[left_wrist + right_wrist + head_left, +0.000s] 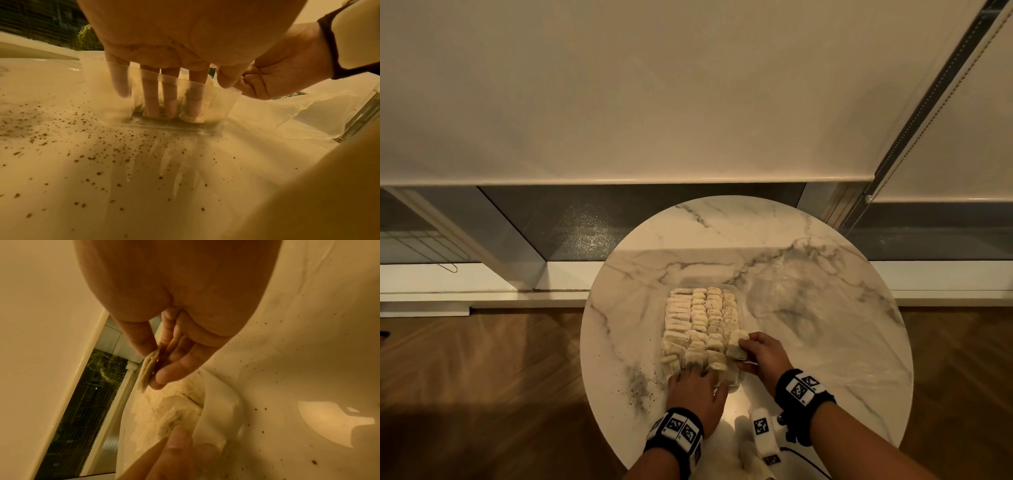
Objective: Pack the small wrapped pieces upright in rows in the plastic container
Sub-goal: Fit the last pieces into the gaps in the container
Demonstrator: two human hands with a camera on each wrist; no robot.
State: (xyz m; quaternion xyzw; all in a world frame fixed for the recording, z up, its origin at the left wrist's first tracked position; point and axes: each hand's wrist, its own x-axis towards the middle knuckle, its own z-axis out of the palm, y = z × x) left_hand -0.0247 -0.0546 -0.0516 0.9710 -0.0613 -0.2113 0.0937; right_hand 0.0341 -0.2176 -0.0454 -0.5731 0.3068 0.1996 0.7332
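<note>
Left hand in container; right hand pinches piece

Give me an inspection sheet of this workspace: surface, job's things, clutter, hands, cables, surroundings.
Surface: round marble table, dark crumbs scattered near the container.
Job's things: clear plastic container nearly full of wrapped pieces standing in rows.
Clutter: thin plastic sheet to the container's right.
Hands: left hand has straight fingers pressed inside the container's near end; right hand pinches one piece at the right-hand row.
Cables: bead cord hanging from the blind.
Surroundings: roller blind, window below it, wooden floor.
</note>
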